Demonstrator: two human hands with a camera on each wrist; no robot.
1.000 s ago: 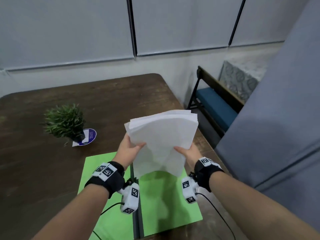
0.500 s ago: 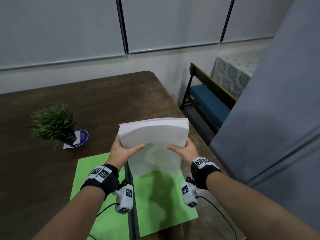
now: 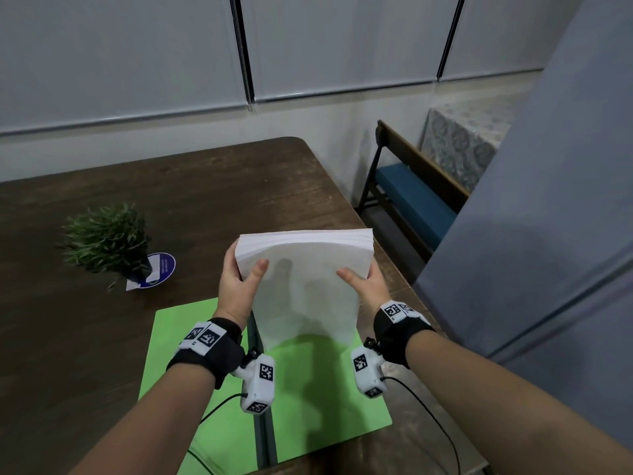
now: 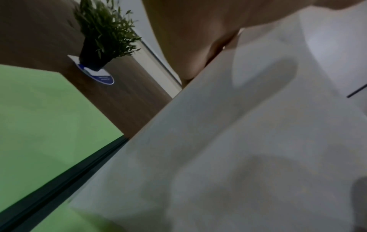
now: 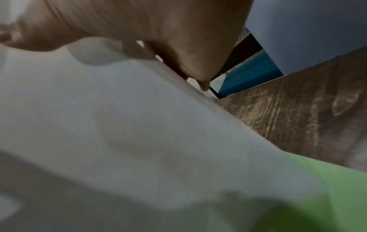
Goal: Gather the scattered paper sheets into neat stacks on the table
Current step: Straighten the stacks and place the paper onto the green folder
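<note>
1. Thick stack of white paper sheets (image 3: 305,286), held upright above the bright green rectangular mat (image 3: 308,389) on the dark brown wooden counter (image 3: 205,193), top edges squared and level, lower edge just over the mat; contact with the mat cannot be told.
2. Left hand (image 3: 236,289) on the stack's left edge: thumb laid across the near face, other fingers wrapped behind and hidden, so clamped on the paper.
3. Right hand (image 3: 366,286) on the stack's right edge: thumb on the near face pointing inward, remaining fingers behind the sheets, likewise clamped on the stack.
4. Stack thus pinched between both hands, thumbs in front, fingers at the back, upper third of the sheets between the two grips.
5. In the left wrist view: the white paper (image 4: 218,157) filling the right half, palm (image 4: 188,31) above it, shadow of a finger showing through the sheet.
6. In the right wrist view: blurred paper (image 5: 119,125) across the frame, hand (image 5: 158,31) gripping its edge from above.
7. Small green potted plant in a black pot (image 3: 106,241) on a round blue-and-white disc (image 3: 159,269), well to the left of the stack.
8. Dark strip (image 3: 262,440) splitting the green mat below the hands.
9. Blue-cushioned bench with dark frame (image 3: 411,197) beyond the counter's right edge.
</note>
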